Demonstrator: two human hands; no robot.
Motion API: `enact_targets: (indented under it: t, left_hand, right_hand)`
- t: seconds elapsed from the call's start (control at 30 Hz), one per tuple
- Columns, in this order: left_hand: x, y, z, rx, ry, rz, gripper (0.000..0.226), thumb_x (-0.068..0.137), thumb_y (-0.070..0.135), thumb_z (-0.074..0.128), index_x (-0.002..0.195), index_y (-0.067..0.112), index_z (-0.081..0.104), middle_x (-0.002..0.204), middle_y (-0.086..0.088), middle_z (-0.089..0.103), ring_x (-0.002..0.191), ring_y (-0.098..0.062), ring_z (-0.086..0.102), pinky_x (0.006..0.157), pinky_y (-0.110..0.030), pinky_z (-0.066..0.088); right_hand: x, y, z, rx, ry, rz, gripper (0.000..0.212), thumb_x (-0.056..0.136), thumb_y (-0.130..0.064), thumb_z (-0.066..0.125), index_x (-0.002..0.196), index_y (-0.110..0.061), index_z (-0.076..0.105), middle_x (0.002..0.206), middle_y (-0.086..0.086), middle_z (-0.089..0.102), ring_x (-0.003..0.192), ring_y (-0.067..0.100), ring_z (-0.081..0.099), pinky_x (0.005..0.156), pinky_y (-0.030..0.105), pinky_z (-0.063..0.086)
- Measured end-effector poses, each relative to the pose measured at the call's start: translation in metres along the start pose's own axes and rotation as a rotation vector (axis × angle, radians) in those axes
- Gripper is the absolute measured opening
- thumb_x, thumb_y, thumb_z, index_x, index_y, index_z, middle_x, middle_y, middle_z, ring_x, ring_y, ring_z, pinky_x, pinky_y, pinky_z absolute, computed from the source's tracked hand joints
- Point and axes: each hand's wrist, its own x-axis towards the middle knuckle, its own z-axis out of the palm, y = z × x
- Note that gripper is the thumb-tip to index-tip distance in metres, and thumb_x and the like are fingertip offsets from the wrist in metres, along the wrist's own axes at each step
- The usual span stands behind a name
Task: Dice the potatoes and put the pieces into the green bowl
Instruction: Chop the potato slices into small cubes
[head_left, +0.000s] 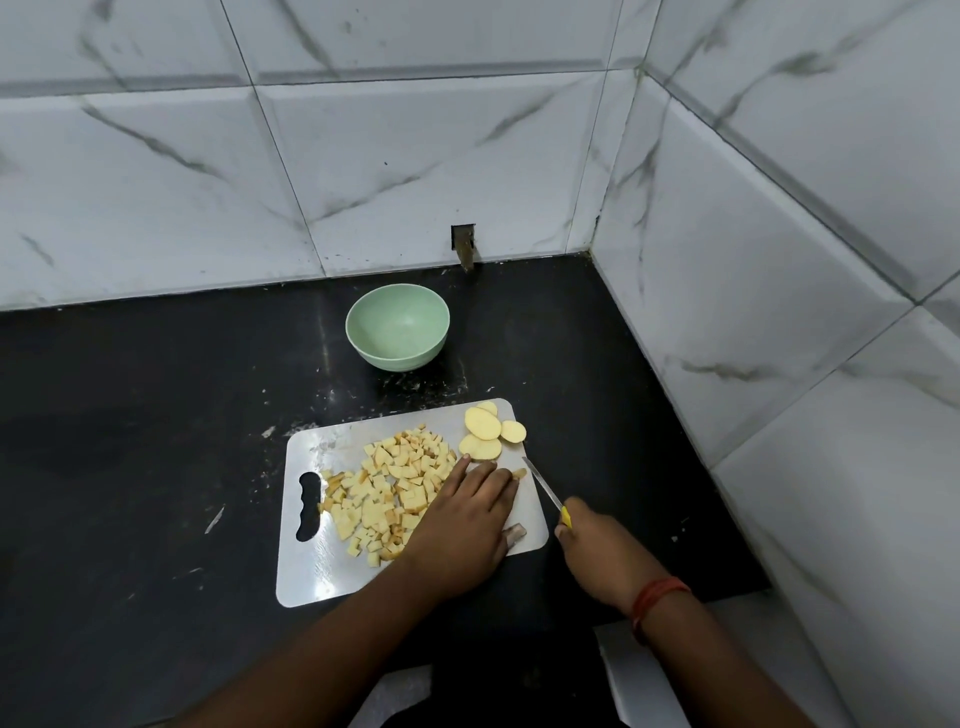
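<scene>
A steel cutting board lies on the black counter. A heap of diced potato pieces covers its middle and left. Several round potato slices sit at its far right corner. My left hand rests flat on the board beside the heap, fingers together, covering some potato; a small piece shows at the fingertips. My right hand grips a yellow-handled knife, blade pointing toward the slices. The green bowl stands empty behind the board.
The black counter ends at marble-tiled walls behind and on the right. A small hole in the back wall is above the bowl. Crumbs and scraps dot the counter around the board.
</scene>
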Motion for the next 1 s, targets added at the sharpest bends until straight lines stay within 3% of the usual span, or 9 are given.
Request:
enact_targets:
  t: [0.37,0.47,0.6,0.7,0.83,1.0]
  left_hand:
    - [-0.005,0.001,0.003,-0.010,0.013,-0.034,0.060,0.102,0.049,0.039,0.144,0.009,0.053,0.141,-0.005,0.055,0.133,-0.026,0.046,0.121,-0.050,0.027]
    - [-0.003,0.003,0.003,0.000,0.006,-0.051,0.060,0.102,0.049,0.039,0.143,0.009,0.055,0.140,-0.005,0.056,0.133,-0.026,0.046,0.122,-0.051,0.025]
    - [-0.003,0.003,0.001,0.003,0.010,-0.058,0.059,0.102,0.049,0.040,0.143,0.009,0.056,0.141,-0.005,0.055,0.133,-0.026,0.045,0.122,-0.051,0.025]
    - [-0.003,0.004,0.001,-0.005,0.012,-0.056,0.060,0.102,0.049,0.038,0.144,0.009,0.054,0.141,-0.005,0.054,0.134,-0.027,0.044,0.122,-0.050,0.022]
    - [-0.004,0.003,0.002,-0.006,0.005,-0.062,0.060,0.103,0.049,0.037,0.145,0.009,0.053,0.142,-0.005,0.054,0.136,-0.027,0.043,0.123,-0.051,0.022]
    - [-0.003,0.004,0.000,-0.003,-0.015,-0.062,0.062,0.103,0.050,0.035,0.146,0.009,0.052,0.143,-0.006,0.054,0.136,-0.028,0.044,0.123,-0.051,0.023]
  right_hand:
    - [0.011,-0.012,0.011,-0.083,-0.108,0.079,0.006,0.099,-0.018,0.038,0.100,-0.016,0.033,0.108,0.016,0.060,0.095,0.030,0.060,0.075,0.032,0.042]
    - [0.008,-0.007,0.014,-0.078,-0.105,0.066,0.006,0.098,-0.015,0.039,0.098,-0.016,0.032,0.103,0.016,0.061,0.090,0.030,0.061,0.072,0.030,0.040]
    - [-0.003,0.006,0.019,-0.056,-0.103,0.037,0.008,0.102,-0.018,0.037,0.097,-0.015,0.032,0.076,0.001,0.048,0.072,0.020,0.050,0.068,0.027,0.036]
    - [-0.007,0.008,0.020,-0.048,-0.084,0.018,0.010,0.102,-0.020,0.037,0.096,-0.015,0.032,0.073,-0.002,0.043,0.074,0.021,0.050,0.068,0.028,0.035]
    - [-0.007,0.001,0.017,-0.024,0.000,-0.004,0.010,0.103,-0.024,0.038,0.097,-0.016,0.034,0.086,0.007,0.057,0.078,0.024,0.056,0.066,0.029,0.037]
    - [0.003,-0.009,0.018,-0.093,-0.059,0.043,0.005,0.099,-0.017,0.038,0.104,-0.015,0.037,0.104,0.015,0.062,0.087,0.027,0.060,0.069,0.030,0.040]
